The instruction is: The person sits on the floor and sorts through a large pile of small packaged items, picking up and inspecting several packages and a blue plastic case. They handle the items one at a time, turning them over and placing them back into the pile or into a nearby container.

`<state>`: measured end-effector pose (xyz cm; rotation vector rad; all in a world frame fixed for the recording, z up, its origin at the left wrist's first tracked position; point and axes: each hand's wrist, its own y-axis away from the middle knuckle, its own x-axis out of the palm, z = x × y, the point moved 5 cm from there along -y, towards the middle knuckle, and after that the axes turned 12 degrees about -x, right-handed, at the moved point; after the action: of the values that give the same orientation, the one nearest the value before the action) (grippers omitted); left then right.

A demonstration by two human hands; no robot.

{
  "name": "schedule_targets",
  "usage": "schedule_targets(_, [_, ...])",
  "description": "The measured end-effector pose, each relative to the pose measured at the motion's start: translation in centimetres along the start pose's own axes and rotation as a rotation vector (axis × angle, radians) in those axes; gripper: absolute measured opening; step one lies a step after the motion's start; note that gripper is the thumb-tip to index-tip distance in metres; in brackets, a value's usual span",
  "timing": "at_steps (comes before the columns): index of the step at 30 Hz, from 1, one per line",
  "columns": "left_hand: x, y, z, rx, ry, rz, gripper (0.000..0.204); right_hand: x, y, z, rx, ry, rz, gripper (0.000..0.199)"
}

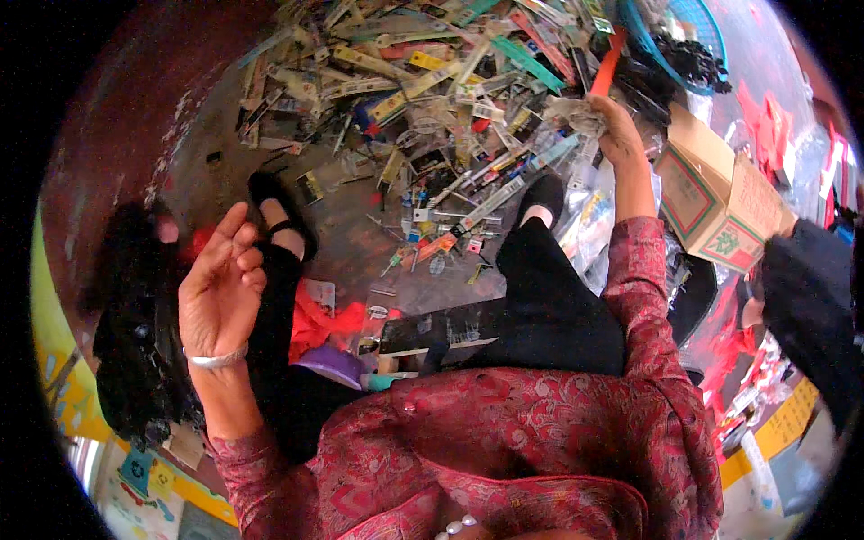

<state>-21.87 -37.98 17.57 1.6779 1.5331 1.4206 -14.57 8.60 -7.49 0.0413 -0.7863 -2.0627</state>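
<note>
At the upper right, my right hand (pixel 621 135) reaches over the litter pile, its fingers closed on a crumpled clear plastic wrapper (pixel 574 114). An orange-red strip (pixel 607 67) rises right at those fingertips; whether it is gripped too, I cannot tell. My left hand (pixel 220 292) is raised at the left with the palm up, fingers loosely bent and nothing in them. Between and beyond my feet spreads a heap of long thin plastic packets (pixel 405 94), many of them clear, yellow or green. Small loose pieces and pens lie nearest my shoes.
A blue plastic basket (pixel 717 31) with black material in it stands at the upper right. Below it, a person's hand (pixel 783 222) in a dark sleeve touches an open cardboard box (pixel 711 193). Red cloth (pixel 315 319) and a purple round object (pixel 331 365) lie by my left leg.
</note>
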Motion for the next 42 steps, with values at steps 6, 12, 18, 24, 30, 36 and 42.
schedule_targets(6, [1.8,-1.0,1.6,-0.029,-0.069,0.056,0.047,-6.8,4.1,-0.1,-0.307,0.546,-0.269,0.028])
schedule_targets(12, [2.1,-2.7,2.9,-0.100,-0.171,0.097,0.038,-8.7,3.6,0.4,-0.441,1.249,-0.438,0.035])
schedule_targets(18, [1.8,-2.8,4.8,-0.143,-0.168,0.083,0.037,-8.5,0.5,-1.4,-0.453,1.584,-0.228,0.037])
schedule_targets(24, [-0.2,-3.2,4.7,-0.163,-0.145,0.039,0.038,-0.5,1.6,1.8,-0.844,1.858,-0.428,0.035])
schedule_targets(30, [-1.7,-1.9,2.0,-0.064,-0.030,0.091,0.036,14.4,0.6,-6.6,-0.231,1.429,0.371,0.048])
schedule_targets(36, [-3.4,-0.2,1.4,-0.023,0.009,0.059,0.036,21.6,1.7,-13.3,-0.427,1.611,0.532,0.052])
schedule_targets(42, [-4.4,0.5,0.6,-0.011,0.036,0.057,0.036,15.2,-2.8,-17.0,-0.405,1.686,0.825,0.040])
